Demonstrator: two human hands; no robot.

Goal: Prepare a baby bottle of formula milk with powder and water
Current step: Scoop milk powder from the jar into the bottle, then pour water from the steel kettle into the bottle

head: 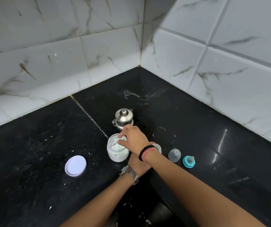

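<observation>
Crossed forearms fill the near view, over the black counter [33,145] that spreads under both hands. Beyond the right hand [134,138] stands the steel kettle [123,118], lid on. That hand reaches over the open powder jar [117,149] and pinches a clear scoop [121,138] at the jar's mouth, fingertips curled round its handle. Beneath its wrist, the left hand [137,161] is mostly hidden; it seems to hold the baby bottle [158,147], of which only the rim shows, but whether its fingers close I cannot tell. Left of the hands lies the white jar lid [75,165]; right of them sit the clear bottle cap [174,155] and, farther out, the teal nipple ring [188,162]. Scooping looks to be the step in hand: I judge it best to fill the scoop, level it against the jar's rim, then carry it low and steady to the bottle just beside, since stray powder already flecks the counter.
</observation>
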